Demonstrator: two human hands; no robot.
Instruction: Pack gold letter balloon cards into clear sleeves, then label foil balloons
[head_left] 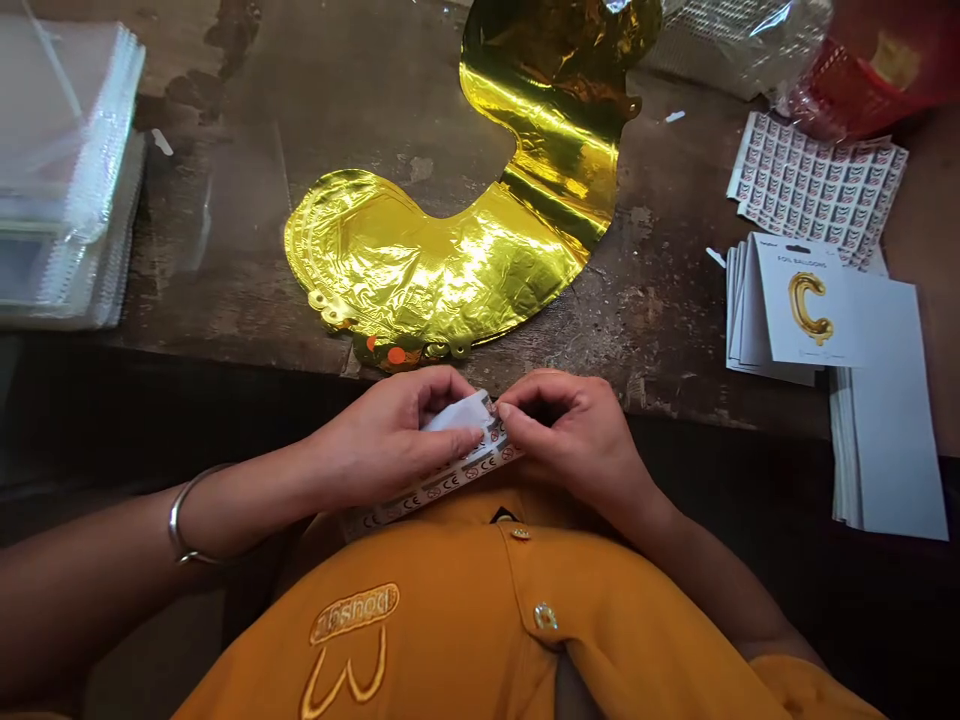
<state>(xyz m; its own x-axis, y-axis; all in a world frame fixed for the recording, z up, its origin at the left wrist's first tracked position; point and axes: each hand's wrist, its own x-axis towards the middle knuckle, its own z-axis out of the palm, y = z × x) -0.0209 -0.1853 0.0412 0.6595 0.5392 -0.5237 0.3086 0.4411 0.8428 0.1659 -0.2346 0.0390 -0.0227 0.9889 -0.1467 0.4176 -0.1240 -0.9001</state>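
We grip the sticker sheet [450, 482] in our left hand [394, 432], close to our shirt [442, 610], and pinch its edge with our right hand [585, 435]. Beyond, gold foil [442, 265] lies on the table [225, 240].

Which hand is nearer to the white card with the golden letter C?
Right. The right hand is at the end of the sticker sheet, left of the white card and apart from it. The left hand holds the sheet, farther left.
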